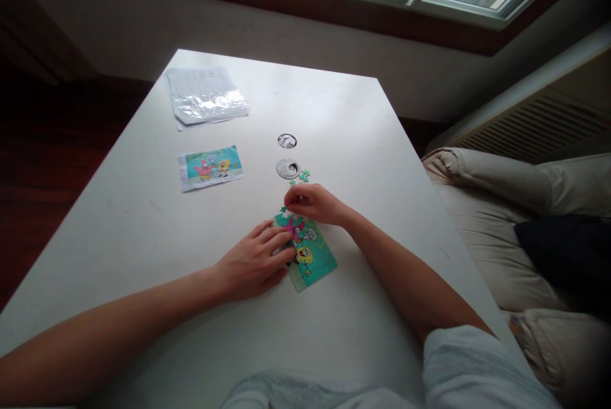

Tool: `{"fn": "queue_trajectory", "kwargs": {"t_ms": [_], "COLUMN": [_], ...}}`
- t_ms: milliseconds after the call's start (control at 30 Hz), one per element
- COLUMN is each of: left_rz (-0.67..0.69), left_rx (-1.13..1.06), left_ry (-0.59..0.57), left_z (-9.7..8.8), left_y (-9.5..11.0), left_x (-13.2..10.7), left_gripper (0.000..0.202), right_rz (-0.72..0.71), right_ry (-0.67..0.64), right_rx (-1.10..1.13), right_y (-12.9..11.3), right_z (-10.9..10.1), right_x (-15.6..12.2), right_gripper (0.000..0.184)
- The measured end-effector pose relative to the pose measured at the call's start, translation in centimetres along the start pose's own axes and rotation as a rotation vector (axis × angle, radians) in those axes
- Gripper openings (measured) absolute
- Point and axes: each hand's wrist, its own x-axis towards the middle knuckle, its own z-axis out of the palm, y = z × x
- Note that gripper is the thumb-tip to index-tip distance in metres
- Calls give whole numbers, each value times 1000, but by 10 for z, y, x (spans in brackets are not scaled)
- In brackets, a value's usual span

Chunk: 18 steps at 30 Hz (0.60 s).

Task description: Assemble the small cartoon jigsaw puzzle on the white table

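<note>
Teal cardboard makes up most of the small, nearly complete cartoon jigsaw puzzle (310,256) lying near the middle of the white table (143,218). The left hand (252,263) lies flat with its fingers spread over the puzzle's left edge, pressing it down rather than gripping anything. The right hand (312,202) hovers at the puzzle's far corner, fingers pinched together on what looks like a small teal puzzle piece (285,210). A few loose teal pieces (303,175) lie just beyond, beside a round grey cable-hole cover (288,168); the open cable hole (287,140) sits farther off.

To seat the piece well, it seems best to keep the left hand steady so the assembled part does not slide, line up the tabs with the gap at the far edge, and press down gently rather than force it.

To the far left rest a printed reference picture (210,167) showing the same cartoon and a crinkled clear plastic bag (205,100) over paper. A beige cushioned sofa (501,193) stands right of the table.
</note>
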Motion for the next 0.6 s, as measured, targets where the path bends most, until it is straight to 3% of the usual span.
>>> {"fn": "queue_trajectory", "kwargs": {"t_ms": [200,600], "left_rz": [-19,-24], "left_rx": [15,17], "left_ry": [16,22], "left_z": [2,2], "left_y": [2,2], "left_x": [0,0], "left_gripper": [30,32], "right_rz": [-23,50], "right_ry": [-15,-93], "right_rx": [-78,-49], "right_y": [-3,-4], "right_z": [7,0], "right_x": [1,1], "right_gripper": [3,8]}}
